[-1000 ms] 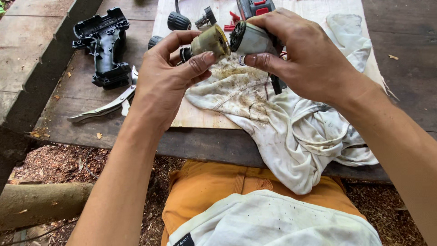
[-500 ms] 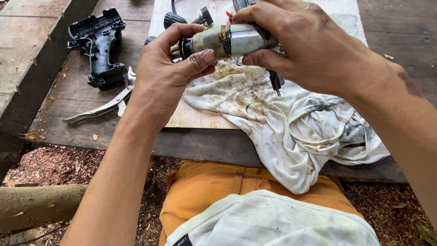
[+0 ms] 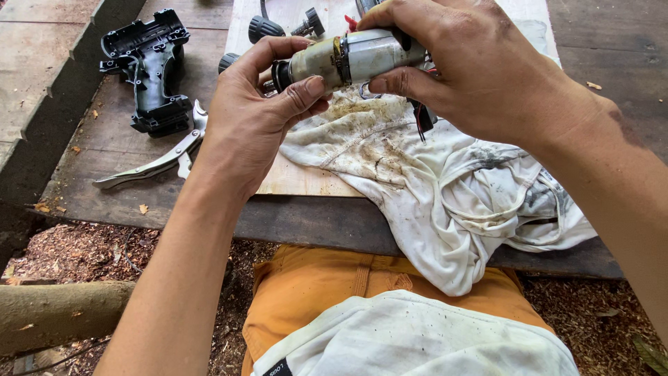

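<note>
Both hands hold a small drill motor and gearbox assembly above a stained white rag. My left hand pinches the beige gearbox end between thumb and fingers. My right hand wraps the silver motor end, from which red and black wires hang. The two parts sit pressed together end to end. The rag lies on a pale plywood board and drapes over the bench's front edge.
A black drill housing half lies at the left on the dark wooden bench, with locking pliers beside it. Black knobs and a chuck part sit on the board behind my hands. Orange trousers and wood chips are below.
The beige gearbox piece and the silver motor, held apart a second ago, are now joined in line. Both hands stayed above the rag.
</note>
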